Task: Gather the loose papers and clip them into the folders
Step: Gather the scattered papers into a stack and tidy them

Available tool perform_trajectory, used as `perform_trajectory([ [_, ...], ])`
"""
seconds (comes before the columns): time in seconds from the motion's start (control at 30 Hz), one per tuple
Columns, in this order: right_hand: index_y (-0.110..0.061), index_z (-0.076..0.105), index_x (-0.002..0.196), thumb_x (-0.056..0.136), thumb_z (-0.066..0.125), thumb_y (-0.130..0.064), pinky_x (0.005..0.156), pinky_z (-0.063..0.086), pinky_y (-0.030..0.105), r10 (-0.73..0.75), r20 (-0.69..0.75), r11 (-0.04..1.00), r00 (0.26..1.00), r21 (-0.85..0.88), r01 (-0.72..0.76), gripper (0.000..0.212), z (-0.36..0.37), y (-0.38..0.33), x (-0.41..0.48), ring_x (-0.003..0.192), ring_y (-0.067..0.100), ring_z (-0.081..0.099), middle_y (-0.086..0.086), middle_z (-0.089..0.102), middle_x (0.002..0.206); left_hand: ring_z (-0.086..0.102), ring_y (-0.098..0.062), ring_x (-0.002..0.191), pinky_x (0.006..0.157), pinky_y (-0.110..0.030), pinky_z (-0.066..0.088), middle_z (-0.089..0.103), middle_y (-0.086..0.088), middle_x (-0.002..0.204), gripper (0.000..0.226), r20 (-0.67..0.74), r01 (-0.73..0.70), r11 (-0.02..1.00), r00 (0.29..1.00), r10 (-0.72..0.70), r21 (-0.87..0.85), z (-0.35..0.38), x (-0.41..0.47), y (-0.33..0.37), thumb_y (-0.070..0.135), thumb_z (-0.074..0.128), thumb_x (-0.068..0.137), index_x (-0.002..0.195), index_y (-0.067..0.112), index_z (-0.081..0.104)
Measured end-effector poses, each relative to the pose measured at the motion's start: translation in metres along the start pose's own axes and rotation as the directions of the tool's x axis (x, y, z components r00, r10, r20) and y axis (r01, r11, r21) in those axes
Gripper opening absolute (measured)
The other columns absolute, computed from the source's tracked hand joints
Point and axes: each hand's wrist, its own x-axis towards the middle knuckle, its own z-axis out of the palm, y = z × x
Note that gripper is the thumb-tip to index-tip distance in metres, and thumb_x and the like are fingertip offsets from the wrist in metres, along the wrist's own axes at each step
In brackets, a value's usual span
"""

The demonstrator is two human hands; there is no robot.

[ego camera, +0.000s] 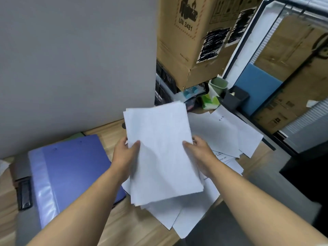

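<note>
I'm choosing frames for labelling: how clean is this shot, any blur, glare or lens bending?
Head view: the paper stack is smeared, print unreadable, with a soft shadow beside the left hand. Head view: pale sheen on the clear spine pocket of the blue folder. Head view: wide-angle lens curves the cardboard box.

My stack of papers [159, 150] is matt white paper — the blue folder [71, 174] glossy plastic, the desk [104, 130] smooth wood-grain.

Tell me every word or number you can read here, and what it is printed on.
"UN 3481": on the cardboard box, under a battery-and-flame sign.
The white labels on that box: blacked out, unreadable.
Small print on the loose sheets: too small to read.
Held paper stack: nothing legible.
</note>
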Motion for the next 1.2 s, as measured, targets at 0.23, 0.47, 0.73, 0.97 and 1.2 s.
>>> perform_trajectory([
  [0.23, -0.025, 0.063, 0.116, 0.087, 0.053, -0.004, 0.083, 0.057, 0.034, 0.169, 0.212, 0.975, 0.963, -0.182, -0.131, 0.037, 0.021, 0.037, -0.008, 0.092, 0.025, 0.072, 0.007, 0.074, 0.108, 0.047, -0.021, 0.065, 0.065, -0.03, 0.04, 0.049, -0.003, 0.075, 0.02, -0.125, 0.366, 0.898, 0.93, -0.345, 0.245, 0.008, -0.015, -0.075, 0.001, 0.055, 0.089, 0.077, 0.014, 0.046],
  [0.47, -0.013, 0.057, 0.119, 0.087, 0.056, -0.02, 0.089, 0.049, 0.035, 0.109, 0.243, 0.811, 0.964, -0.582, 0.055, 0.033, 0.031, 0.065, 0.055, 0.118, 0.024, 0.052, 0.004, 0.054, 0.127, 0.065, -0.032, 0.104, 0.093, -0.046, 0.058, 0.066, -0.003, 0.115, 0.047, -0.225, 0.393, 0.849, 0.917, -0.33, 0.354, 0.035, 0.001, -0.065, 0.031, 0.063, 0.074, 0.119, 0.019, 0.061],
  [0.73, -0.027, 0.013, 0.159, 0.091, 0.056, -0.039, 0.119, 0.026, 0.052, 0.193, 0.384, 0.542, 0.903, -0.809, 0.228, 0.082, 0.014, 0.08, 0.093, 0.157, 0.029, -0.004, 0.006, 0.0, 0.17, 0.061, -0.031, 0.105, 0.084, -0.04, 0.053, 0.061, -0.004, 0.122, 0.048, -0.41, 0.449, 0.842, 0.857, -0.312, 0.299, 0.076, 0.004, -0.07, 0.022, 0.068, 0.086, 0.13, 0.019, 0.05],
  [0.97, -0.023, 0.023, 0.155, 0.084, 0.057, -0.037, 0.117, 0.032, 0.043, 0.058, 0.519, 0.729, 0.853, -0.606, 0.319, 0.08, 0.015, 0.079, 0.092, 0.146, 0.024, 0.031, 0.001, 0.035, 0.156, 0.066, -0.036, 0.098, 0.085, -0.042, 0.056, 0.065, -0.01, 0.116, 0.065, -0.578, 0.532, 0.84, 0.655, -0.487, -0.105, 0.084, -0.016, -0.082, 0.019, 0.078, 0.078, 0.131, 0.007, 0.044],
  [1.2, -0.016, 0.015, 0.159, 0.094, 0.057, -0.031, 0.118, 0.027, 0.038, 0.09, 0.596, 0.708, 0.798, -0.602, 0.37, 0.079, 0.007, 0.079, 0.089, 0.15, 0.023, 0.02, 0.003, 0.025, 0.161, 0.075, -0.032, 0.095, 0.09, -0.05, 0.061, 0.079, -0.005, 0.103, 0.027, -0.474, 0.477, 0.867, 0.736, -0.484, -0.144, 0.085, -0.033, -0.094, 0.014, 0.067, 0.076, 0.102, 0.018, 0.073],
])
